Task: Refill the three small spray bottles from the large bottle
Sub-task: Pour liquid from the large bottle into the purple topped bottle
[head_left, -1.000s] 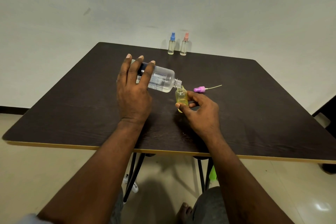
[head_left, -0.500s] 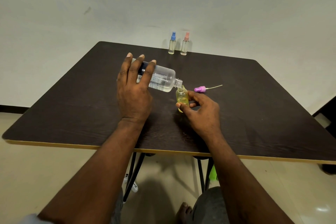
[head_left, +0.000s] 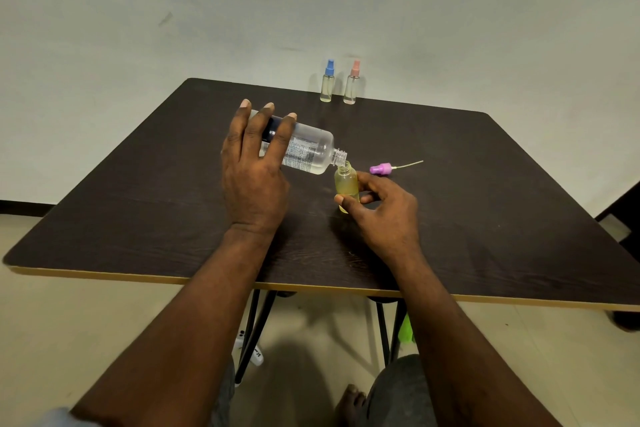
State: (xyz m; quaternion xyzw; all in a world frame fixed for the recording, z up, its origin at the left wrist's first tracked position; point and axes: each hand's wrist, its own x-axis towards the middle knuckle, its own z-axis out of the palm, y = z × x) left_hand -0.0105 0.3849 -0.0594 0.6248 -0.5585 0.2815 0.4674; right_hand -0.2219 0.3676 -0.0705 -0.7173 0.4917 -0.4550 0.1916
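The left grip (head_left: 254,180) was clamped over the large bottle (head_left: 308,149), fingers curled across its dark-labelled body, holding it tipped almost flat above the worktop (head_left: 485,204) with its open threaded neck pointing right and a little down. The right grip (head_left: 384,215) pinched the small open bottle (head_left: 346,182) low on its body between thumb and fingers, keeping it upright near the middle of the worktop. Whether its base touched the surface could not be told. The large bottle's mouth sat right at the small bottle's mouth. The small bottle held yellowish liquid nearly to its shoulder, and clear liquid lay along the lower side of the large one.

Just right of the small bottle lay a purple spray head (head_left: 381,169), its thin dip tube pointing right. At the far edge two more small bottles stood upright side by side — the blue-capped bottle (head_left: 327,81) on the left, the pink-capped bottle (head_left: 352,83) on the right. Below the near edge, black table legs (head_left: 382,329) and a bare foot (head_left: 349,402) showed.
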